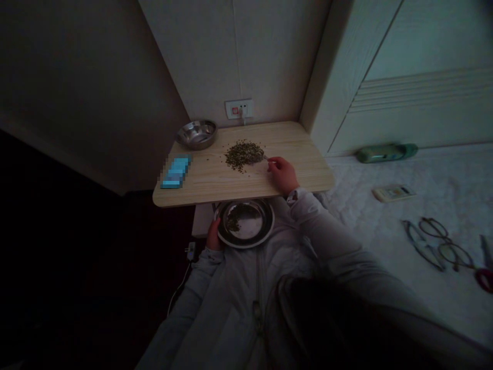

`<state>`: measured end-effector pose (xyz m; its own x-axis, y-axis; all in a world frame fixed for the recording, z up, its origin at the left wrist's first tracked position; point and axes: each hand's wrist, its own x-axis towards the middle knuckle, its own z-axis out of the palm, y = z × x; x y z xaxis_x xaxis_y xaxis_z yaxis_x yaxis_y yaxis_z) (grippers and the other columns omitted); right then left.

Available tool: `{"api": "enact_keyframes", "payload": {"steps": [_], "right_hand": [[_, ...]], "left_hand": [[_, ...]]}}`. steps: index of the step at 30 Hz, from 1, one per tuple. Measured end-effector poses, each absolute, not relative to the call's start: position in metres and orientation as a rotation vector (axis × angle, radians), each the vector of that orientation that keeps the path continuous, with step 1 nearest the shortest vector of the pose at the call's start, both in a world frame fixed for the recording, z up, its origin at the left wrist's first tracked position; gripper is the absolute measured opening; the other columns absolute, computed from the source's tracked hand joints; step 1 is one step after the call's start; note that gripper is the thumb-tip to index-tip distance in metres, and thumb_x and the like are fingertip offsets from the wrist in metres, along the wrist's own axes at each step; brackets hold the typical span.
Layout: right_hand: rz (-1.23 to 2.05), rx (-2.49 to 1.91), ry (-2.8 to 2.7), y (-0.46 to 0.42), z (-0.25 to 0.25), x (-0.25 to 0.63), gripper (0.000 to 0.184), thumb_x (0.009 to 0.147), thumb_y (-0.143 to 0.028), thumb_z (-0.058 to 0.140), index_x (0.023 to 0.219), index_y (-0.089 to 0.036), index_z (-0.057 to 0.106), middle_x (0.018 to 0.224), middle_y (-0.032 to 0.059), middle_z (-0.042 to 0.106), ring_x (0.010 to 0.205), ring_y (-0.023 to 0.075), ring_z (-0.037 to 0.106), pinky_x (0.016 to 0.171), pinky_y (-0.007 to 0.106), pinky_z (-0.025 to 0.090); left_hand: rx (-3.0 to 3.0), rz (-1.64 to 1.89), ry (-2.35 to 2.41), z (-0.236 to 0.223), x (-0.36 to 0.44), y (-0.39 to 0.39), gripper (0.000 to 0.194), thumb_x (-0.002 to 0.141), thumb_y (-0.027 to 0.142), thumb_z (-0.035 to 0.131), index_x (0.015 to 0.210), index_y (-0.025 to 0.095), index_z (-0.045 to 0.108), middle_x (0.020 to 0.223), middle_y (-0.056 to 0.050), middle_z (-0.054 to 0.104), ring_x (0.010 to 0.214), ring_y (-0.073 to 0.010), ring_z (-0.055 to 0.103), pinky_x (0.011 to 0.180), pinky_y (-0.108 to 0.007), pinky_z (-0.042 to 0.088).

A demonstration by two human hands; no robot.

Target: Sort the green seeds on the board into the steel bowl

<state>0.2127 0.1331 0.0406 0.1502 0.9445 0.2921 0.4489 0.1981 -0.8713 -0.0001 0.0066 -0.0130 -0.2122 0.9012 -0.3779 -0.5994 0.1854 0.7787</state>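
Dim room, pale wall, lighting poor. Nearest: person's light clothing with a zip down the front. Left hand at the left side of a steel plate, closed on its rim; plate sits over the lap, just below the table's near edge, probably gripped from the side to hold it level. Dark loose seeds inside, mostly toward its left and far side. White adapter with a cable hangs left of the knees.

Bedding at right, near to far: red-handled scissors (cut by frame edge), glasses, small pale pack, green bottle lying on its side.

Wood-look tabletop ahead. Right hand over its right half, thumb and fingers pinched shut on a slim utensil, perhaps a spoon; its tip meets the right side of the seed pile, mid-table. Phone lies at left, screen lit and pixelated, seemingly set clear of the pile. Steel bowl at far left corner, shine inside, likely parked out of the way. Beyond, wall socket with a plug in it.

Pack has markings, too small to read; no brand legible anywhere.
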Motion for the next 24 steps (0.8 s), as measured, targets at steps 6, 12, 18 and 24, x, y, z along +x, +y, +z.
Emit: {"api": "enact_keyframes", "payload": {"steps": [6, 12, 18, 24], "right_hand": [[0.530, -1.430, -1.556, 0.146, 0.043, 0.192, 0.031, 0.077, -0.034, 0.040, 0.095, -0.016, 0.058, 0.067, 0.0030, 0.062, 0.062, 0.0145, 0.055, 0.065, 0.030, 0.042], [0.363, -1.458, -1.636, 0.161, 0.049, 0.176, 0.035, 0.081, -0.030, 0.034, 0.104, -0.016, 0.056, 0.094, 0.0084, 0.062, 0.084, 0.0194, 0.054, 0.077, 0.035, 0.040], [0.254, -1.478, -1.782, 0.163, 0.053, 0.171, 0.033, 0.080, -0.025, 0.037, 0.105, -0.017, 0.058, 0.091, 0.0102, 0.063, 0.085, 0.0224, 0.055, 0.081, 0.038, 0.038], [0.208, -1.481, -1.895, 0.159, 0.052, 0.166, 0.032, 0.081, -0.025, 0.037, 0.104, -0.020, 0.059, 0.094, 0.0083, 0.064, 0.086, 0.0208, 0.055, 0.082, 0.037, 0.038]], "left_hand": [[0.343, 1.360, 1.103, -0.005, 0.002, 0.004, 0.025, 0.076, 0.023, 0.043, 0.066, 0.017, 0.065, 0.071, -0.004, 0.068, 0.080, -0.0183, 0.061, 0.081, -0.030, 0.045], [0.339, 1.342, 1.084, -0.011, 0.000, 0.006, 0.027, 0.077, 0.023, 0.040, 0.069, 0.017, 0.065, 0.074, -0.005, 0.068, 0.085, -0.0199, 0.060, 0.084, -0.034, 0.043], [0.349, 1.379, 1.093, -0.009, 0.002, 0.004, 0.021, 0.074, 0.024, 0.046, 0.068, 0.018, 0.065, 0.072, -0.004, 0.067, 0.092, -0.0222, 0.058, 0.086, -0.034, 0.042], [0.402, 1.420, 1.056, -0.001, 0.002, -0.001, 0.016, 0.072, 0.025, 0.051, 0.074, 0.019, 0.065, 0.081, -0.004, 0.067, 0.097, -0.0220, 0.056, 0.089, -0.033, 0.039]]}}
